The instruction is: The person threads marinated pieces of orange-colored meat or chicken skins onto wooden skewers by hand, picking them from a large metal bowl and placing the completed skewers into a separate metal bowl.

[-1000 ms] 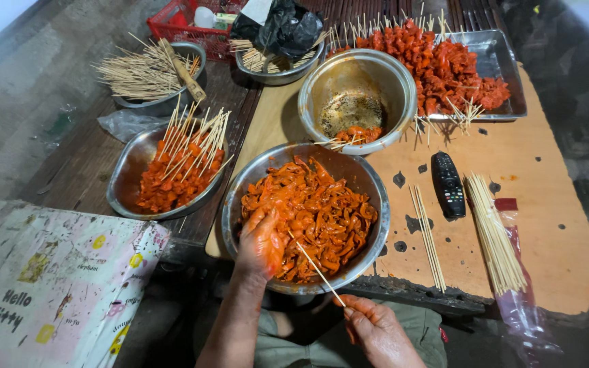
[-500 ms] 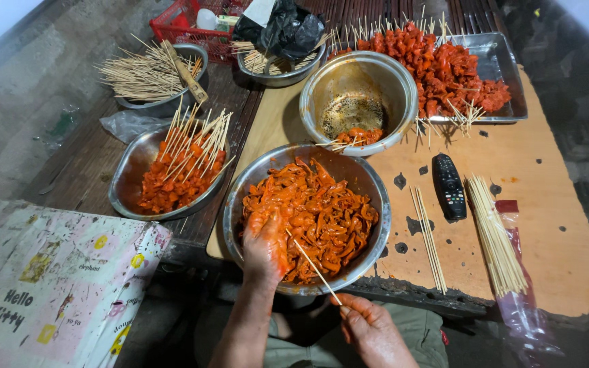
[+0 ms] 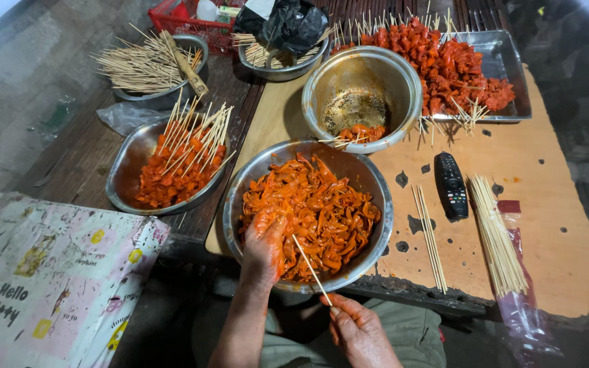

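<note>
My left hand (image 3: 264, 244), smeared orange, rests on the marinated orange meat strips (image 3: 318, 215) inside a large steel bowl (image 3: 238, 187) at the table's near edge, fingers curled on a piece. My right hand (image 3: 356, 328) is below the bowl's rim and pinches a thin bamboo skewer (image 3: 310, 268) whose tip points up into the meat. Both hands are coated with sauce.
A steel bowl of finished skewers (image 3: 182, 157) sits left; a nearly empty bowl (image 3: 361, 95) and a tray of skewered meat (image 3: 448, 65) lie behind. Loose bamboo sticks (image 3: 495, 235), a black remote (image 3: 450, 184), a bowl of bare sticks (image 3: 148, 65) and a patterned cloth (image 3: 49, 279) surround them.
My left hand has shifted slightly within the meat bowl; the right hand keeps the skewer aimed at the meat, moved a little toward the bowl.
</note>
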